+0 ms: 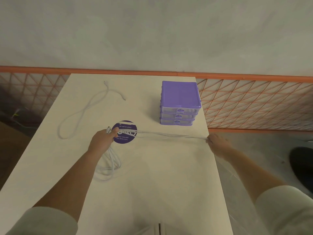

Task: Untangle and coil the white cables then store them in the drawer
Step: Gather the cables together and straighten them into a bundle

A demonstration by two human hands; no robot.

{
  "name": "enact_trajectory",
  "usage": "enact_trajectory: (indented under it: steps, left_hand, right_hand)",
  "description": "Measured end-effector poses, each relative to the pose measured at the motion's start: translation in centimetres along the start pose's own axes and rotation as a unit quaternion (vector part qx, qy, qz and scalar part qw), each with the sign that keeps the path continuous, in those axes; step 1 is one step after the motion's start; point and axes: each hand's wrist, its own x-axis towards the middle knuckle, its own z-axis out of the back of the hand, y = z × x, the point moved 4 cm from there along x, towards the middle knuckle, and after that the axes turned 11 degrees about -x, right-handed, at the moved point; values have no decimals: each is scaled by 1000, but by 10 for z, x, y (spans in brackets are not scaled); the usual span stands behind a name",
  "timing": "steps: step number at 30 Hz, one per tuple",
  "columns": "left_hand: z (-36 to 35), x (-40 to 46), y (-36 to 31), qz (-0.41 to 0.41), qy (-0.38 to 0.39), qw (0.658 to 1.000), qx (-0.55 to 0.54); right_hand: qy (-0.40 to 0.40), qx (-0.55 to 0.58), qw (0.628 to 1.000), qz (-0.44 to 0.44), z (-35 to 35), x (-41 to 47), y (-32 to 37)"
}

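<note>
The left hand [103,139] is raised just above the pale cream counter [152,175], fingers curled round a bunch of thin white cables [110,160]; several plug ends stick up past the knuckles, and loose loops of the same bunch hang below the wrist and lie on the counter under the forearm. From this fist blurred white strands run out to the right, stretched nearly level across the counter to the right hand [217,143]. That hand sits at the counter's right edge, fingers closed and pinching the far end of the strands, with its forearm reaching out beyond the edge. Both arms wear light short sleeves.

The stretched strands pass over a round purple sticker with white lettering [125,132] stuck flat on the counter just beside the left hand. A separate long white cable [81,112] lies loose on the far left of the counter, crossing over itself once, both its ends pointing toward the far edge. At the far right stands a small purple plastic drawer unit with three clear drawers [180,103], all three pushed in.

Behind the counter runs a grey wall [152,31] with an orange rail [118,71] and an orange diamond-pattern grille [254,104] beneath it.
</note>
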Motion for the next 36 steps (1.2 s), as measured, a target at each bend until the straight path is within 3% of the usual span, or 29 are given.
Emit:
enact_trajectory:
  steps: [4,8,12,15,18,22,25,28,31,36]
  left_hand:
    - [-2,-2,-3,-6,-6,1000,0]
    - [-4,-3,-7,-9,10,1000,-11]
    - [-3,-5,-13,-5,35,998,-54]
    - [-5,-8,-23,-9,72,995,-70]
    - [-12,-13,-36,-15,104,992,-63]
    - [-10,-18,-47,8,151,988,-37]
    - [-14,-19,-47,50,194,979,-25]
    - [-32,-24,-43,77,242,967,2]
    - [-50,-27,-39,84,247,965,34]
    - [-76,-32,-42,76,248,963,71]
  right_hand:
    - [30,-95,995,-4,-10,-9,8]
    - [-7,-37,999,-12,8,-21,53]
    - [-59,105,985,126,26,-38,140]
    - [-85,116,957,251,35,-54,207]
    - [-106,111,940,303,42,-57,248]
    - [-63,90,952,286,50,-52,252]
    - [-76,74,955,277,54,-52,229]
    - [-71,36,975,208,52,-46,194]
    - [-73,6,988,134,50,-42,160]
    - [-84,-23,992,95,37,-36,127]
